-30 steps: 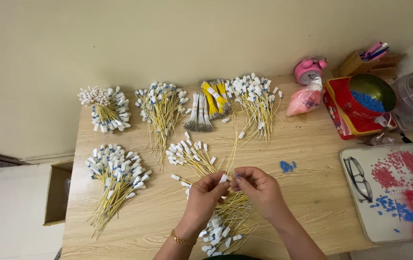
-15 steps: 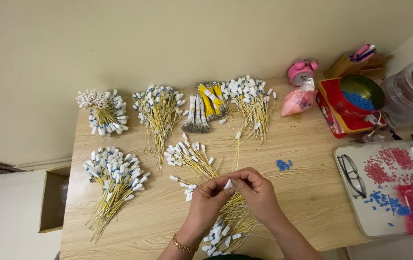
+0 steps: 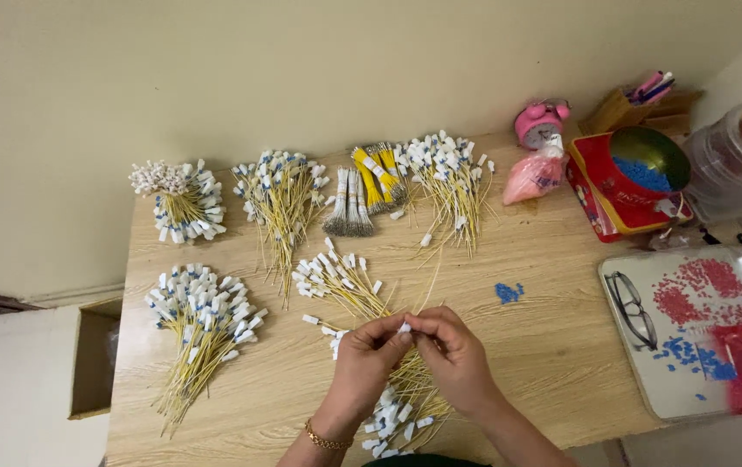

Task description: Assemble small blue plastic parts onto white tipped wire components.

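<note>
Near the worktop's (image 3: 552, 346) front edge, left hand (image 3: 362, 363) and right hand (image 3: 453, 359) pinch closed on one white-tagged wire (image 3: 404, 328), mid-tagging; pressing the tag flat needs steady fingertips.

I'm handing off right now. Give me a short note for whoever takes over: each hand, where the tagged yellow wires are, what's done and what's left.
Left hand and right hand: both pinch one small white tag at the end of a yellow wire, fingertips together over the near table edge.
Working bundle: lies under the hands, tags toward the person.
Done: five tagged bundles spread on the wooden table, three along the back, one at the left, one mid-table.
Left: the wire in hand is not laid down; the grey wire bunch at the back shows no tags.
Right side: tray with red and blue beads and glasses.
</note>
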